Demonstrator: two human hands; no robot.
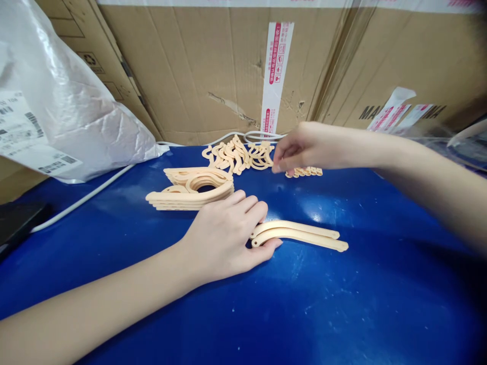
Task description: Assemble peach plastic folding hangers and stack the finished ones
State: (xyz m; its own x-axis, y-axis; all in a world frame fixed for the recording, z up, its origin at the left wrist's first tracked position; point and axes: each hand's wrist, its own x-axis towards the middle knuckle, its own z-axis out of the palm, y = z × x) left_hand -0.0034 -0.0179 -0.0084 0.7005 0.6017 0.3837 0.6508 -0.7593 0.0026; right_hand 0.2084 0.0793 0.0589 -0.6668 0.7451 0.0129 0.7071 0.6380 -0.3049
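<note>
My left hand point(228, 235) rests on the blue table, its thumb and curled fingers closed about the left ends of two curved beige plastic hanger arms point(300, 235). These lie side by side and point to the right. Farther back, my right hand point(292, 147) is lowered at the small parts with its fingers pinched together; what they hold, if anything, is hidden. Just left of it are flat, curved beige pieces point(261, 156) and a heap of small beige hooks point(232, 154). A row of tiny beige clips point(308, 172) is partly hidden below the right hand.
Beyond my left hand stands a stack of larger beige hanger pieces point(190, 190). Cardboard boxes point(198, 66) wall off the back. A white plastic parcel bag point(76, 106) leans in at left, above a white cable point(87, 195) and a black object point(21, 223).
</note>
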